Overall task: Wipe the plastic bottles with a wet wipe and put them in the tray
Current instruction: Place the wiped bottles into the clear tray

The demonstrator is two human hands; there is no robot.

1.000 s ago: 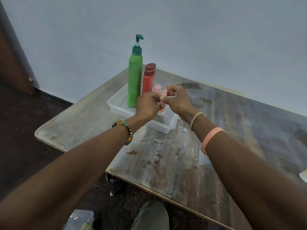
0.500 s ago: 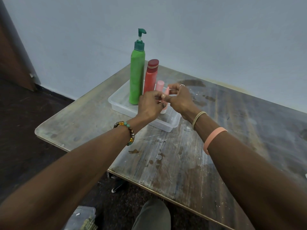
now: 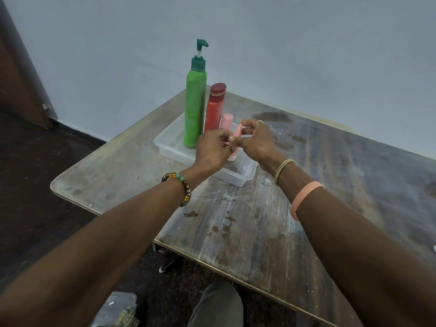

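Table (image 3: 247,220) near edge bare. Over the tray (image 3: 169,147), left hand (image 3: 212,152) and right hand (image 3: 256,141) both pinch the small pink tube (image 3: 236,134), fingers curled tight. Tube looks light, stiff, likely slick if wet; hold mid-body. No wipe visible. Behind: pink bottle (image 3: 227,120), red bottle (image 3: 215,107), green pump bottle (image 3: 195,102) upright in tray. Versus earlier frame: grip and positions unchanged.

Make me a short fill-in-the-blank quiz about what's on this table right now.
1. The tallest bottle, the one with the pump, is coloured ____.
2. The red bottle stands upright inside the clear ____.
3. Both hands meet at a small tube coloured ____.
4. The beaded bracelet is on the ____ wrist.

Missing words: green; tray; pink; left
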